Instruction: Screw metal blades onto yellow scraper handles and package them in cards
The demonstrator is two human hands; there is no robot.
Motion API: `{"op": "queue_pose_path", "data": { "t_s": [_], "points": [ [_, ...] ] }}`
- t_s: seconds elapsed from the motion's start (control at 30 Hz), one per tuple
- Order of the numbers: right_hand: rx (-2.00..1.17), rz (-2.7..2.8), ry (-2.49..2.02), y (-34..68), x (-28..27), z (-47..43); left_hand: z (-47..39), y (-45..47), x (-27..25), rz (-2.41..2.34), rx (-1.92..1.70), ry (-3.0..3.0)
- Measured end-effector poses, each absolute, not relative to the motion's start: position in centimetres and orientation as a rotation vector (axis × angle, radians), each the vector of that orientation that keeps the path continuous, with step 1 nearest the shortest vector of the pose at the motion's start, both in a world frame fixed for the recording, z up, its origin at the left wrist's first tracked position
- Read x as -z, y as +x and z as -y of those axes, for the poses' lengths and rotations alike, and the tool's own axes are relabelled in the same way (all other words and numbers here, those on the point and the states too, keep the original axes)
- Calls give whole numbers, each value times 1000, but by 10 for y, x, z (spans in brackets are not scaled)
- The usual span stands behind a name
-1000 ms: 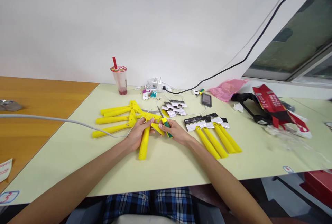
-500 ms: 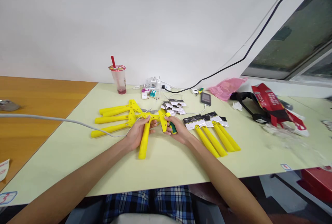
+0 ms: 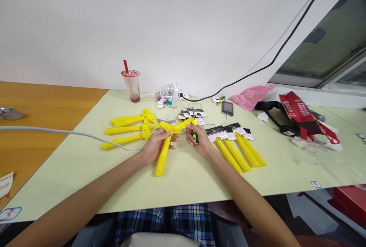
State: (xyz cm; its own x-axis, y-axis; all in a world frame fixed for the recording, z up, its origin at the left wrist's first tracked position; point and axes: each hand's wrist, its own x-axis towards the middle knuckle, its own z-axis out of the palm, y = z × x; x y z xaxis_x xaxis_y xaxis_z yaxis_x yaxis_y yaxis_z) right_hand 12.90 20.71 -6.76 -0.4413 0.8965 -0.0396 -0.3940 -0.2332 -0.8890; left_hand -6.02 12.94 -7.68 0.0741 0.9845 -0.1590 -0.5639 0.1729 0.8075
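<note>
My left hand (image 3: 156, 146) is closed around the neck of a yellow scraper (image 3: 162, 159), its handle pointing down toward me. Its wide yellow head spreads out above my fingers, one end reaching to my right hand. A screwdriver (image 3: 195, 134) with a yellow and green handle is in my right hand (image 3: 200, 138), its shaft pointing up and away. My right fingertips are close to the scraper head's right end; whether they touch it I cannot tell. To the left lie several more yellow scrapers (image 3: 126, 129), partly under a grey cable.
Several yellow scrapers with black-and-white blade covers (image 3: 233, 153) lie right. Behind my hands are stacked covers (image 3: 197, 112), a phone (image 3: 228, 108), and a power strip (image 3: 170, 91). A drink cup (image 3: 133, 86) stands back left. A grey cable (image 3: 85, 133) crosses from the left.
The screwdriver has turned in my right hand and its shaft now points up. The yellow plate-like piece beside my right fingers has swung upward, in line with the scraper head.
</note>
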Motion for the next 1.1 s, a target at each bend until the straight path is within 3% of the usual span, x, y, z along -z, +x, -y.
{"op": "queue_pose_path", "data": {
  "t_s": [0.67, 1.1],
  "points": [
    [-1377, 1656, -864, 129, 71, -201, -130, -53, 81, -963, -1353, 653],
    [-1194, 1465, -1012, 138, 63, -215, -131, -56, 79, -900, -1394, 563]
  ]
}}
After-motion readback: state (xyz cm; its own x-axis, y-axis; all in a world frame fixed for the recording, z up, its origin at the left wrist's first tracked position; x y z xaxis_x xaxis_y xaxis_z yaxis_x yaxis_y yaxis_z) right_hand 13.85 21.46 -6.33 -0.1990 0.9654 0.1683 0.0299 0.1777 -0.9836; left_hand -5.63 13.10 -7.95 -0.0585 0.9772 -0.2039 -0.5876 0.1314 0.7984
